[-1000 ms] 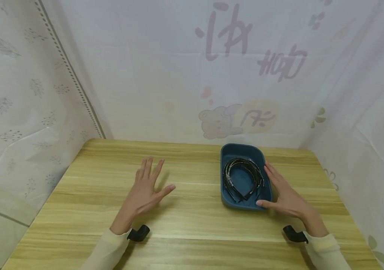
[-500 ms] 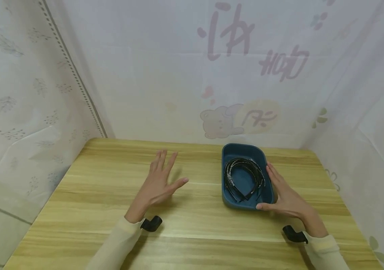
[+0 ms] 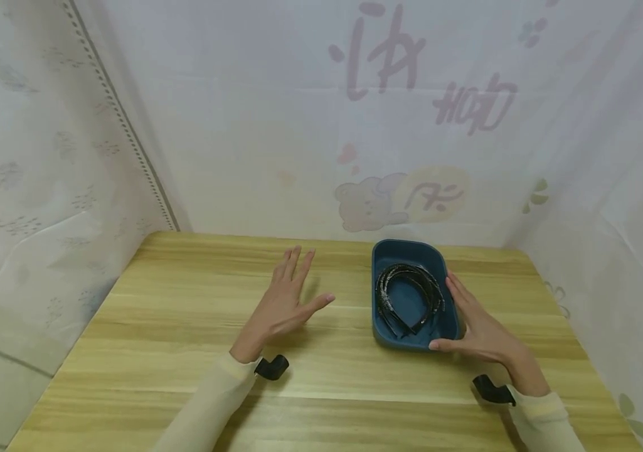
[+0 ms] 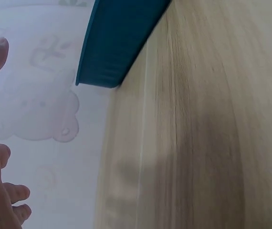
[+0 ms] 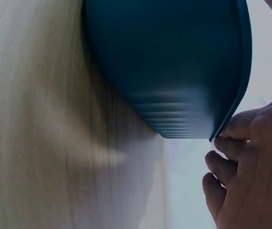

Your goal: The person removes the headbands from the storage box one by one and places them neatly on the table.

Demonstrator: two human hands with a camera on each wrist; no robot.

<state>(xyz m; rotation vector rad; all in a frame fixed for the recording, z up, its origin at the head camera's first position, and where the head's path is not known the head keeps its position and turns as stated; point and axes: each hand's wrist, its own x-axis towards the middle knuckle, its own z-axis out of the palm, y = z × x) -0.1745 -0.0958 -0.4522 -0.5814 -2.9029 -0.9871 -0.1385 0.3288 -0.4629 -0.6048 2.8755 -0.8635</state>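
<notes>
A dark blue plastic bin (image 3: 406,252) stands toward the back right of the wooden table. Inside it lies a bunch of black, glittery hoops with loose ends, apparently headbands (image 3: 384,293). My right hand (image 3: 482,333) holds the bin's near right corner, thumb on the front rim and fingers along the right side. From the right wrist, the fingertips show right at the rim of the bin (image 5: 169,62). Left of the bin, my left hand (image 3: 283,302) hovers with fingers spread and nothing held. In the left wrist view, the bin's side wall (image 4: 119,45) is apart from that hand.
Bare wood of the table (image 3: 185,301) extends left of the bin and in front of it. A printed cloth (image 3: 253,125) hangs behind the table's back edge, with more cloth at both sides. Black wrist mounts (image 3: 272,368) stick out from both sleeves.
My left hand has moved right and slightly forward, closer to the bin, its fingers still spread. The right hand, bin and headbands have stayed in nearly the same place.
</notes>
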